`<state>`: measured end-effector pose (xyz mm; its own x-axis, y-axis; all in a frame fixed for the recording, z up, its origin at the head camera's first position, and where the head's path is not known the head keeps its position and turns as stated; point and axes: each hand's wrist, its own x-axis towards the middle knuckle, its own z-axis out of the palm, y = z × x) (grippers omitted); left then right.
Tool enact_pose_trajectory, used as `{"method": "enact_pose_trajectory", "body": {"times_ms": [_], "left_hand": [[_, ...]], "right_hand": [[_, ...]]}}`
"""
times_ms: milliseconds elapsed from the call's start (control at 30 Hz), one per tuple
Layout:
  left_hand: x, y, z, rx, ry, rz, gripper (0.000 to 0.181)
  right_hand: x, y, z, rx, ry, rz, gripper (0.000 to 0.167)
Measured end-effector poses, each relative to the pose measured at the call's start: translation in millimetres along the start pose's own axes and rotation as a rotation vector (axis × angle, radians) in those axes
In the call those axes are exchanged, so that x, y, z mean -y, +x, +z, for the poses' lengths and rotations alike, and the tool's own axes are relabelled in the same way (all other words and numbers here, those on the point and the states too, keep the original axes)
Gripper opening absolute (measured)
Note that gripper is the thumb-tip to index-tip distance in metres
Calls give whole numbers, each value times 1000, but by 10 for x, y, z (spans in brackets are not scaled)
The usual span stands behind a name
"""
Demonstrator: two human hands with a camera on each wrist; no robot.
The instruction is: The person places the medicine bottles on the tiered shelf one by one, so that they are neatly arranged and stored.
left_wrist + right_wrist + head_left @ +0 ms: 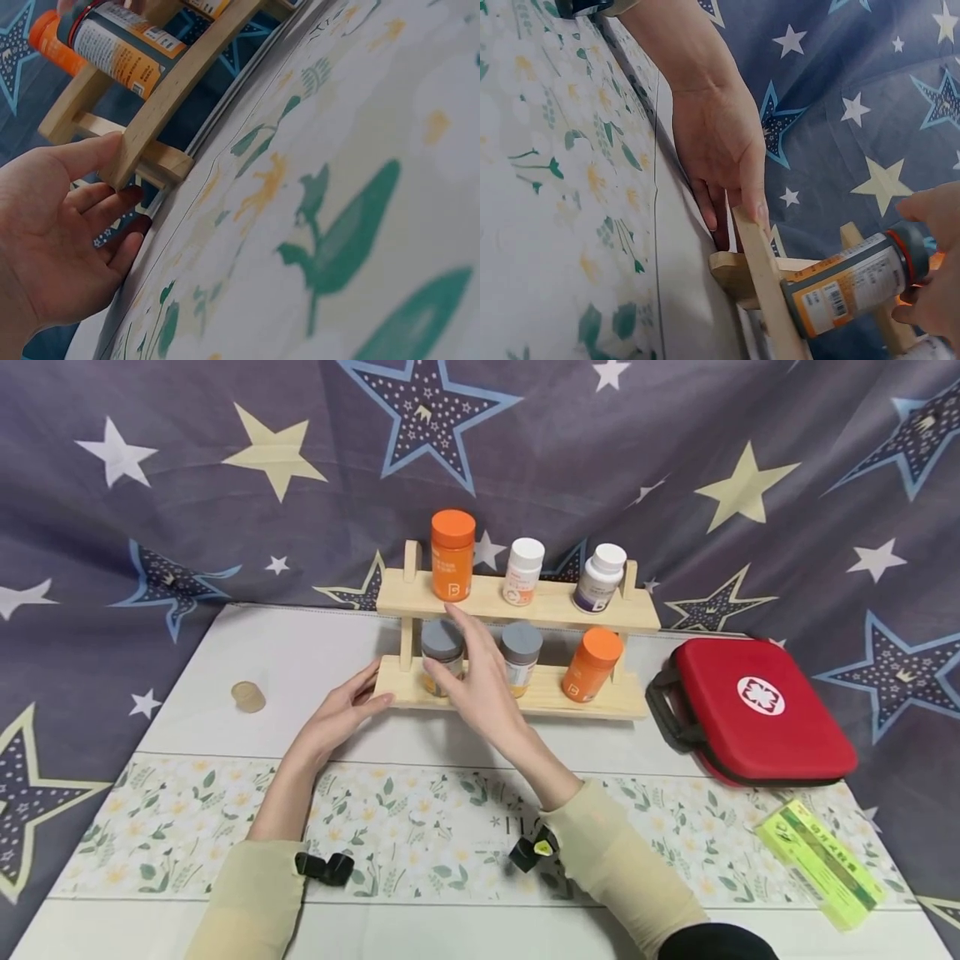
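A two-tier wooden shelf (pixel 525 703) stands at the back of the table. My left hand (pixel 339 714) holds the left end of its lower board, the thumb in front and the other fingers behind or below, as the left wrist view shows. On that lower board, at the left, is a grey-lidded bottle (pixel 847 289) with an orange and white label. My right hand (pixel 483 685) grips this bottle around its lid, thumb on one side and fingers on the other. Beside it stand a second grey-lidded bottle (pixel 521 643) and an orange bottle (pixel 592 664).
The upper board carries a tall orange bottle (pixel 452 556) and two white-capped bottles, one in the middle (pixel 522 568) and one at the right (pixel 600 578). A red first-aid case (pixel 765 718) and a green box (pixel 821 864) lie at the right. A small beige cylinder (pixel 248 697) lies left.
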<state>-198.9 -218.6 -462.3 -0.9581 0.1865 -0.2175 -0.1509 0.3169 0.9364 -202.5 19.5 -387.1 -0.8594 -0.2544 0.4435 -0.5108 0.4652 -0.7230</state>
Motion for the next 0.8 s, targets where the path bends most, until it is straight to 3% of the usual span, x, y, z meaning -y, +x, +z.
{"method": "enact_pose_trajectory", "body": {"times_ms": [200, 433, 633, 800], "left_hand": [[-5, 25, -19, -9, 9, 2, 86], [-42, -4, -76, -16, 79, 10, 86], [-140, -12, -169, -23, 233, 27, 92], [-300, -104, -328, -92, 360, 106, 82]], "right_hand": [[67, -3, -203, -31, -20, -142, 69], [21, -15, -601, -84, -67, -320, 59], [-151, -26, -1058, -94, -156, -368, 53], [-420, -36, -1469, -89, -269, -327, 51]]}}
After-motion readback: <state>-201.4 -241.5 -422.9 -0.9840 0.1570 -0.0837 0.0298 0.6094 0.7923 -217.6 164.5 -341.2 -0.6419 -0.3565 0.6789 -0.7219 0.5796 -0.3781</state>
